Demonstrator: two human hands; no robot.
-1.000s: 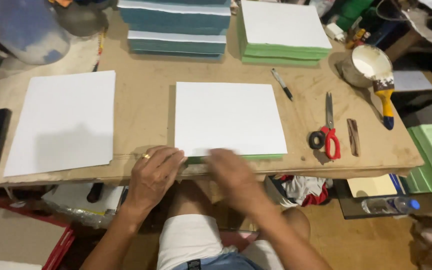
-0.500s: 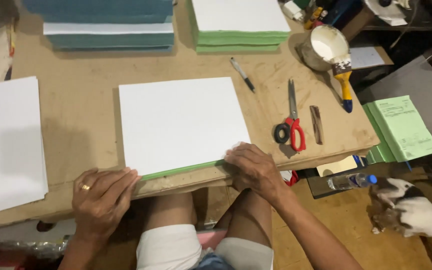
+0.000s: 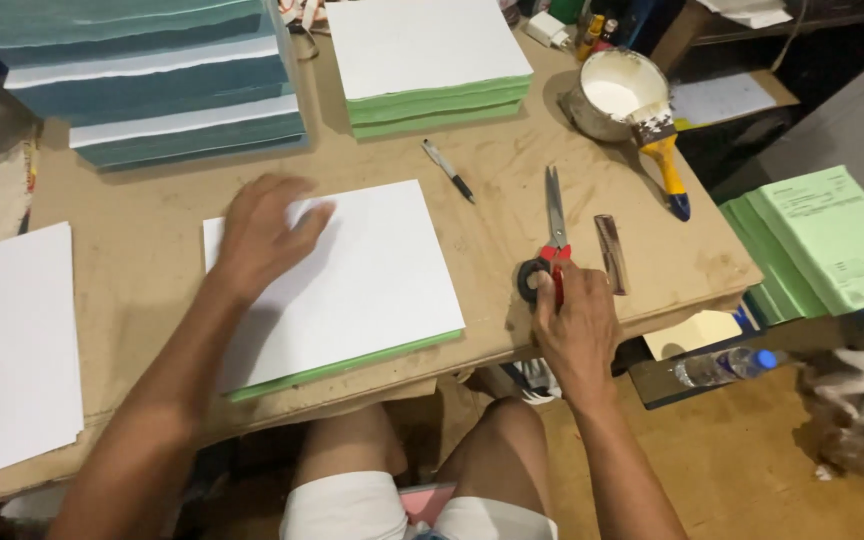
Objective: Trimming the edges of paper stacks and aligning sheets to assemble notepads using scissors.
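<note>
The right hand [image 3: 574, 325] closes its fingers on red-handled steel scissors [image 3: 550, 243], blades pointing away across the wooden bench [image 3: 132, 260], while the left hand [image 3: 264, 232] lies spread flat on a white-topped green paper pad [image 3: 352, 290].

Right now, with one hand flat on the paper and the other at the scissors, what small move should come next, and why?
Probably close the right hand around the scissors handles and lift: its fingers only touch them, while the left hand pins the white-topped green stack.

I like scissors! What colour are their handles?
Red and black handles on the scissors, seen in the head view.
</note>
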